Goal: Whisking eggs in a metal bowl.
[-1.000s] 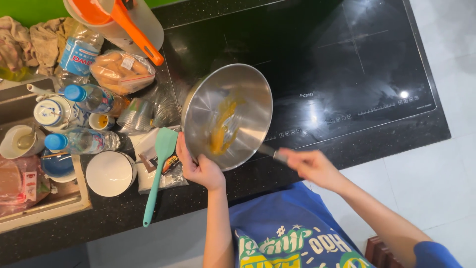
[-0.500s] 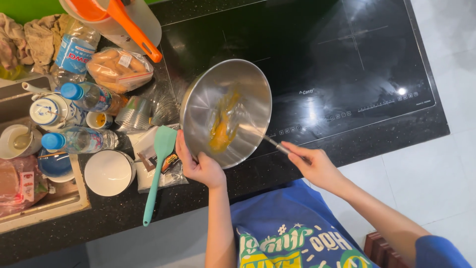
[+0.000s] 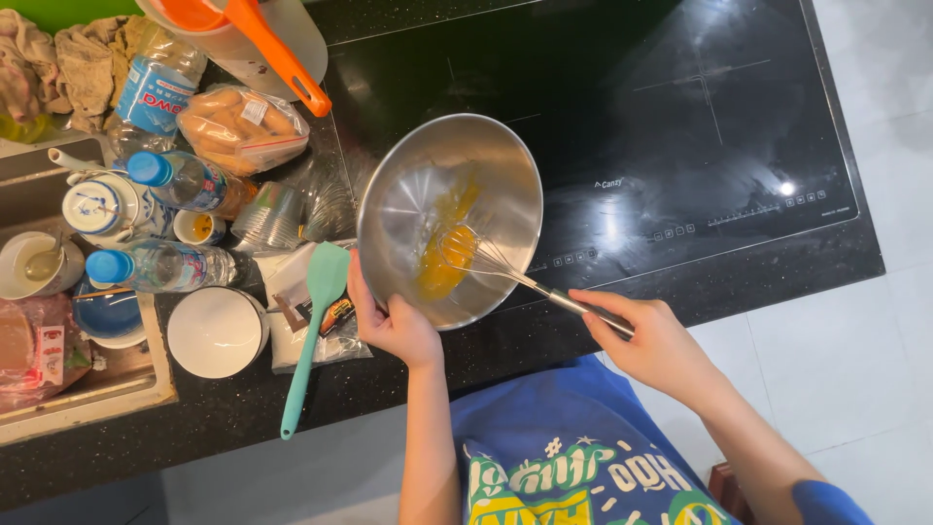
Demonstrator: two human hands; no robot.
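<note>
left hand (image 3: 397, 326): fingers wrapped over the near rim of the steel bowl (image 3: 408, 194), bowl held tilted toward the person
right hand (image 3: 649, 342): fingers closed around the handle of the whisk (image 3: 530, 282)
whisk: wire head is set inside the bowl, in the yellow egg mix (image 3: 442, 267); handle runs out over the rim to the right fingers
steel bowl: held above the tabletop (image 3: 233, 413), at the edge of the black cooktop (image 3: 680, 126), between the two hands
egg mix: pooled low in the bowl, just beside the left fingers; a streak is smeared up the inner wall
teal spatula (image 3: 313, 326): lies on the tabletop just left of the left fingers, blade on a clear packet (image 3: 316, 340)
white bowl (image 3: 216, 332): left of the spatula, well apart from the fingers
water bottles (image 3: 160, 264): laid further left, blue caps
bagged bread rolls (image 3: 238, 126): beyond the left fingers, near an orange ladle (image 3: 267, 44)
blue shirt (image 3: 573, 457): seen below both hands
</note>
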